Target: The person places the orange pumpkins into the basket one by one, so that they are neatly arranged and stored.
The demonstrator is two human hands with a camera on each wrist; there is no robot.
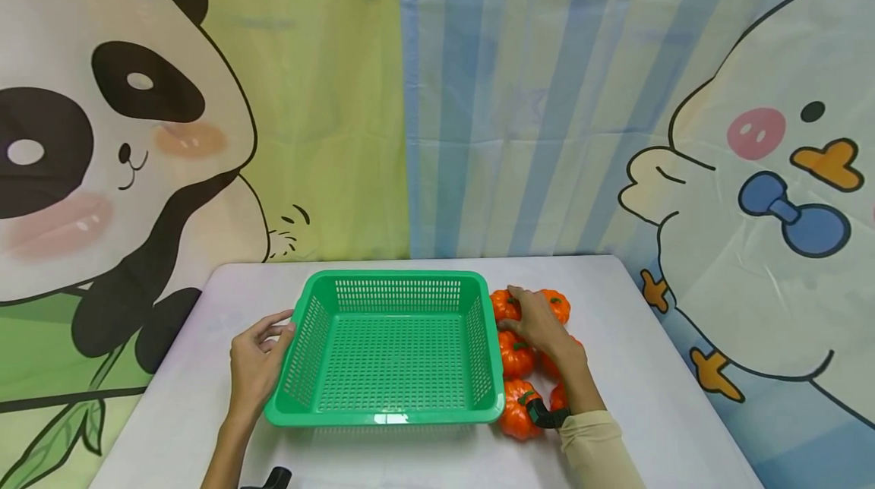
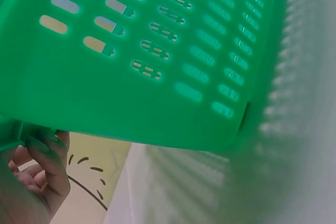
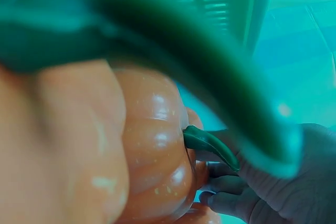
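Note:
A green plastic basket (image 1: pixel 396 419) with slotted walls stands on the white table, nothing inside it. My left hand (image 1: pixel 256 360) holds its left rim, and in the left wrist view curled fingers (image 2: pixel 47 161) show under the rim. To the basket's right, several orange toy pumpkins (image 1: pixel 516 356) with green stems sit in two rows. My right hand (image 1: pixel 540 320) reaches over them and grips the back-left pumpkin (image 1: pixel 504 307) between thumb and fingers. Nearer pumpkins (image 3: pixel 152 145) partly hide the right hand (image 3: pixel 262 192) in the right wrist view.
Touching or nearly touching the basket's right wall is the left row of pumpkins. Another pumpkin (image 1: pixel 557 305) stands at the back right, beside the right hand. Behind the white table (image 1: pixel 656 398) hangs a printed curtain (image 1: pixel 342 132) with a panda and a chick.

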